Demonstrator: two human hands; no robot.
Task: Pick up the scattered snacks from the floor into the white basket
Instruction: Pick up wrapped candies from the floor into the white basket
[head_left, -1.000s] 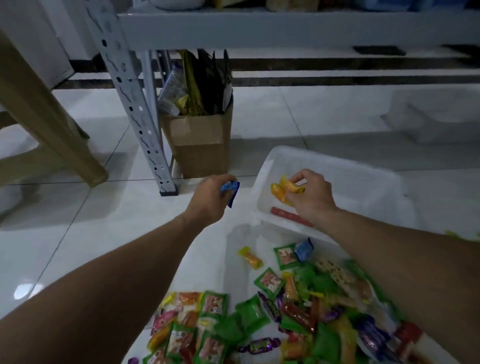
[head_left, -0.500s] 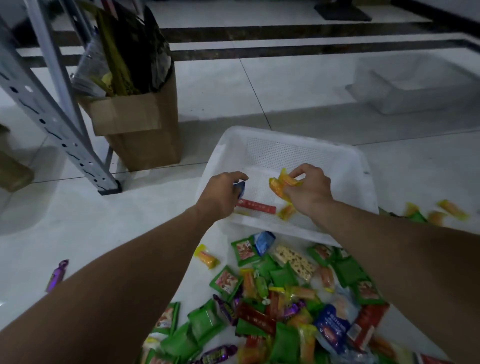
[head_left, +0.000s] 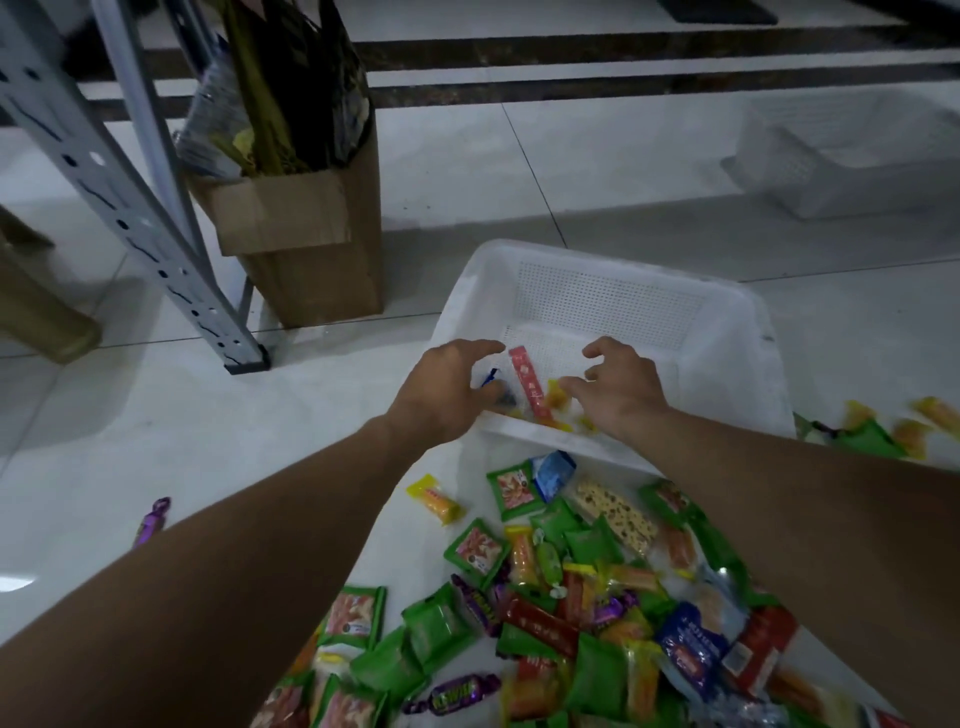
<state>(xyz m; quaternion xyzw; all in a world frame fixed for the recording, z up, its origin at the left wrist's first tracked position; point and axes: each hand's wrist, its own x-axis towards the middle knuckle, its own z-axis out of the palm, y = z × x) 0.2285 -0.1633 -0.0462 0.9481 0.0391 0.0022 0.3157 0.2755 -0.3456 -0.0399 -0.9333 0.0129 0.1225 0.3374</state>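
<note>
The white basket (head_left: 727, 332) stands on the floor ahead of me. Inside it lie a red stick packet (head_left: 529, 382), orange sweets (head_left: 555, 397) and a small blue packet (head_left: 491, 376). My left hand (head_left: 444, 387) hovers over the basket's near left corner, fingers spread, the blue packet just below them. Over the near rim my right hand (head_left: 621, 387) is held with fingers apart and nothing in it. A heap of scattered snacks (head_left: 561, 597), green, red, purple and blue wrappers, covers the floor between my arms.
A cardboard box (head_left: 306, 244) stuffed with bags stands left of the basket beside a grey metal shelf post (head_left: 130, 208). A second white basket (head_left: 852, 156) sits far right. More snacks (head_left: 883, 431) lie right of the basket; a purple candy (head_left: 150, 522) lies at left.
Both hands have opened over the basket: the orange sweets left my right hand and the blue packet left my left hand, and they now lie inside. The view has tilted further down.
</note>
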